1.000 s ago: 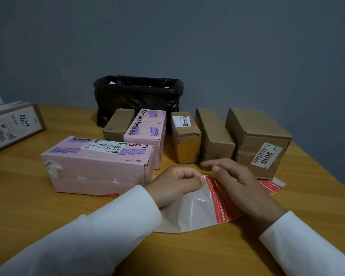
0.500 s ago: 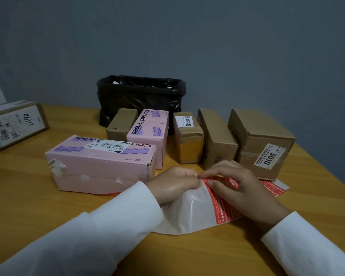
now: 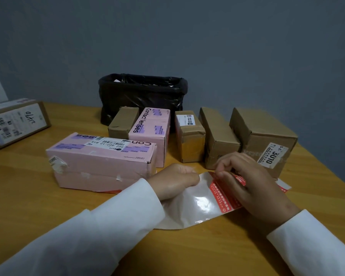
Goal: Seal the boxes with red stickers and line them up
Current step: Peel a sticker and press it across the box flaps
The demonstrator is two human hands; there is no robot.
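The table is honey-yellow wood. Near its left edge lies a brown box with a white label, black barcodes and handwriting. Toward the middle, a pale pink box carries lilac patches and a white barcode label; a second pink box behind it bears black lettering. At the far edge stands a black bin, glossy. Four tan boxes sit in the row; one seems yellowish in front. The sheet is shiny white, its stickers red with pale print. Both sleeves are white.

Red stickers on glossy backing sheet (curled), before lined-up boxes.
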